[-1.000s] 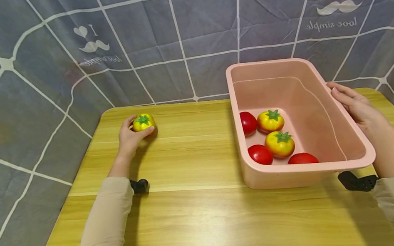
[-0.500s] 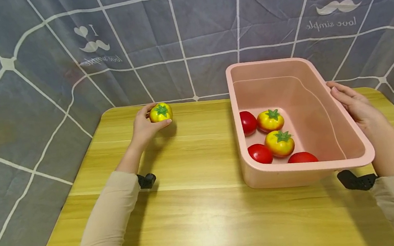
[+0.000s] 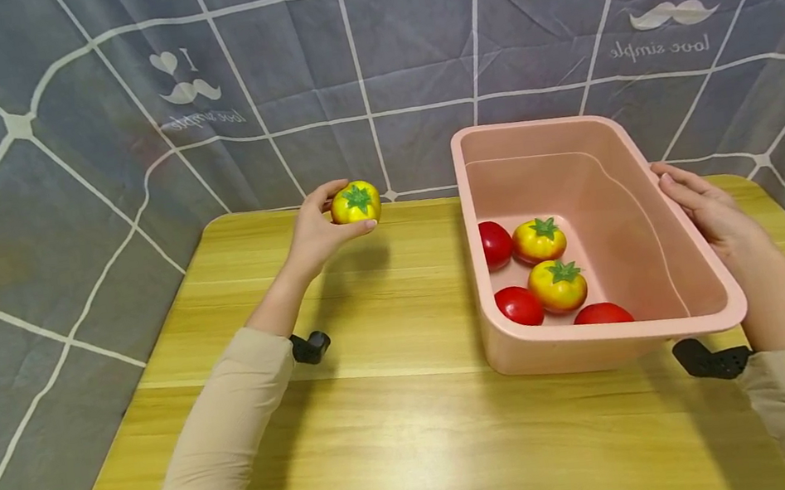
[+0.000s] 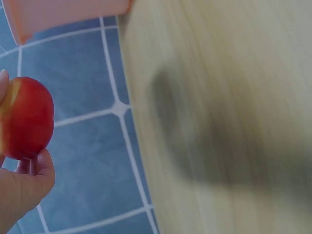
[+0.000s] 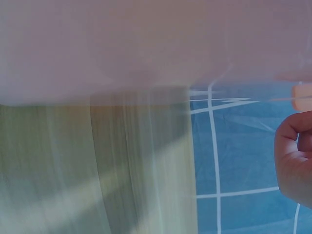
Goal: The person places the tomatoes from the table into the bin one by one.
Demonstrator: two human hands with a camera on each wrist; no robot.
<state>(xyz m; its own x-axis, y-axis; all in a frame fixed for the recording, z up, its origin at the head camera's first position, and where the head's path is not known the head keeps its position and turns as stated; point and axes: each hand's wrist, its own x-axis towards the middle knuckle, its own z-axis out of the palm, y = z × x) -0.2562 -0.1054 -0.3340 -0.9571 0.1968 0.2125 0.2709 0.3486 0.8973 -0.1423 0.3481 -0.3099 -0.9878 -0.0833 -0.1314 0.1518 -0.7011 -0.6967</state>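
My left hand [image 3: 319,237] holds a yellow tomato [image 3: 356,201] with a green leafy top, thumb in front and fingers behind, lifted above the back of the table. Seen from the left wrist, the underside of this tomato [image 4: 31,119] is red. My right hand [image 3: 724,223] grips the right rim of a pink bin [image 3: 633,244]; part of its fingers is hidden. Inside the bin, toward its left and near side, lie two more yellow tomatoes [image 3: 556,286] and several smooth red fruits [image 3: 518,307]. The bin's wall [image 5: 122,44] fills the top of the right wrist view.
A wooden table [image 3: 405,444] extends under both arms. Behind it and along the left hangs a grey-blue curtain [image 3: 291,58] with white lines. Black wrist mounts [image 3: 311,348] stick out from the cuffs.
The left hand has carried the yellow tomato rightward toward the bin and raised it off the table. The right hand and the bin have barely moved.
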